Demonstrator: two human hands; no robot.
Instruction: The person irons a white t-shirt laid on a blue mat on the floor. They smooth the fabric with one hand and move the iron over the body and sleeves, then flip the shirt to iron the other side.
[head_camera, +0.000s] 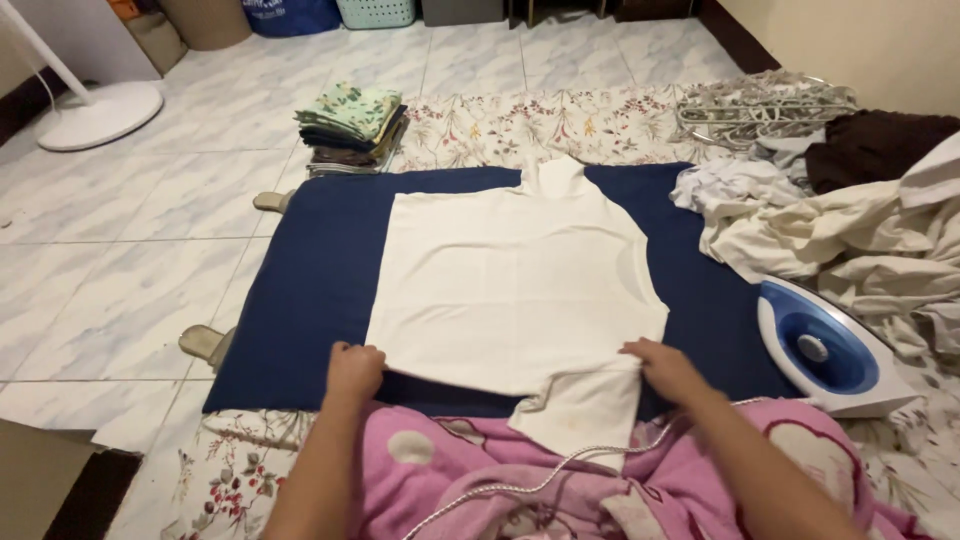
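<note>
Pink patterned fabric (560, 480), crossed by a white cord (545, 480), is seen closest to the lens, just under both forearms. Beyond it, a white shirt (515, 285) is laid flat on a navy pad (320, 270), its near hem pinched by the left hand (355, 370), fingers curled shut on the corner, while the right hand (662, 366) is pressed over the other near corner with fingers bent onto the cloth; whether that edge is gripped or merely held down cannot be told. A short sleeve is seen hanging below the right hand's hold. Just right of that hand, a blue and white iron (825, 350) is rested on its side. Farther right, a heap of crumpled laundry (850, 230) is piled, with hangers (765, 108) behind it. Far beyond the left hand, a stack of folded clothes (352, 128) is set on the tiled floor (130, 250).
</note>
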